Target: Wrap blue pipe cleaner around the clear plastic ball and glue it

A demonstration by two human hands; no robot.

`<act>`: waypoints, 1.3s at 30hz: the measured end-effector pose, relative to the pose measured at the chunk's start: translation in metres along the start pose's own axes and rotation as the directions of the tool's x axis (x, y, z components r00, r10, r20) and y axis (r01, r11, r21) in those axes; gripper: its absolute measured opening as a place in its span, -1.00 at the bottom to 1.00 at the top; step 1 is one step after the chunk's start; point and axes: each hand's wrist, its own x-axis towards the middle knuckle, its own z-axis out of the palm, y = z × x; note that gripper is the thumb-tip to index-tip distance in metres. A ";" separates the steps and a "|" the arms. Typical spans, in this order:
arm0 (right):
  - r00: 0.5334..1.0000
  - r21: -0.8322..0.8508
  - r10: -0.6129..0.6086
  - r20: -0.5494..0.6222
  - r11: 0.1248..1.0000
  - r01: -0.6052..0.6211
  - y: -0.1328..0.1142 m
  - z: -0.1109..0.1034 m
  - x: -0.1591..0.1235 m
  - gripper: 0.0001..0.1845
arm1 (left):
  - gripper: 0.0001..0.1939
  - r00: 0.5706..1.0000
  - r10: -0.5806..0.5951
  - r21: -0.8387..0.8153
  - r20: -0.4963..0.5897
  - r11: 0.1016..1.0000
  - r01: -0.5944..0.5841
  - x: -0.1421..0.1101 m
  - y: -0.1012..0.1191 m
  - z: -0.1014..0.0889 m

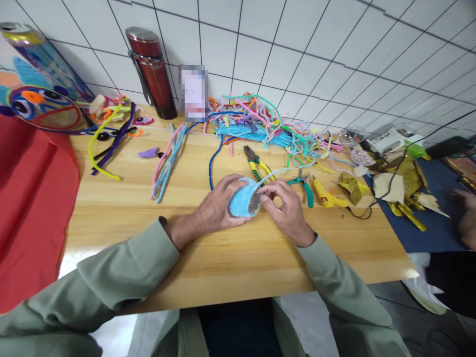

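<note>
In from the near edge of the bench (223, 270), the blue roll (241, 199) lies roughly parallel to it, left hand (218, 206) curled around its wall, right hand (287, 208) nearly pinched at its open right end, hold unclear.

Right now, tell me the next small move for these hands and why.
I'd likely bend the loose light-blue fuzzy strand down against the light-blue strand-wrapped cylinder: it juts out free, the left hand has the cylinder in its grip, and the right hand is at the open end.
</note>
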 end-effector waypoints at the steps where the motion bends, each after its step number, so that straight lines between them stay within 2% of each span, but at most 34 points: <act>1: 1.000 0.004 0.008 0.005 1.000 -0.008 0.000 0.000 0.000 -0.89 | -0.03 1.000 0.007 -0.002 -0.003 1.000 -0.007 0.000 0.000 0.000; 11: 0.987 0.040 0.162 0.002 0.986 -0.162 -0.008 0.004 -0.003 -0.90 | 0.01 1.000 -0.005 0.015 0.001 1.000 0.005 -0.002 0.001 0.001; 18: 0.974 0.038 0.228 0.005 0.973 -0.228 -0.012 0.003 -0.005 -0.93 | 0.01 1.000 -0.008 0.030 -0.004 1.000 0.009 -0.003 0.004 0.002; 29: 0.960 0.131 0.276 0.046 0.951 -0.279 -0.012 0.006 -0.008 -0.95 | -0.02 1.000 -0.011 0.061 0.021 0.998 0.009 -0.004 0.005 0.001; 34: 0.970 0.117 0.244 0.016 0.963 -0.244 -0.018 0.010 -0.011 -0.92 | -0.03 0.999 -0.028 0.051 0.021 0.998 0.027 -0.004 0.004 0.001; 39: 0.963 0.115 0.261 -0.064 0.961 -0.253 -0.017 0.011 -0.012 -0.94 | -0.04 0.998 -0.060 0.031 0.005 0.998 0.060 -0.002 0.005 0.001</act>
